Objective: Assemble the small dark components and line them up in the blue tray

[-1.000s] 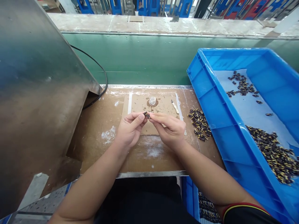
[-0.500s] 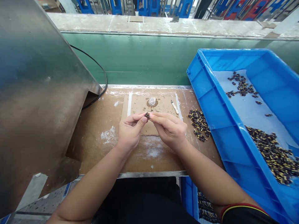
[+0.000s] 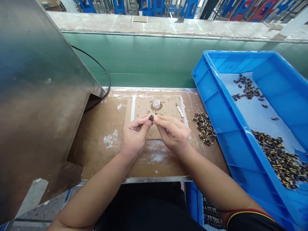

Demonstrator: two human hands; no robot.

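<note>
"Now, where is the small dark-brown piece (image 3: 151,118)?"
"At centre frame, clamped between thumb and fingers of the left hand (image 3: 134,134), while the right hand (image 3: 174,131), fingertips bunched, pinches its right edge."

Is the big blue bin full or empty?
Partly full: the blue bin holds small dark-and-yellow pieces in patches, with bare white paper showing between them.

We see a dark brown part (image 3: 151,118), a heap (image 3: 205,125) speckled black and yellow, and a blue bin (image 3: 223,118). Our black sleeve (image 3: 252,222) has red and yellow stripes. The wall (image 3: 149,61) is green.
</note>
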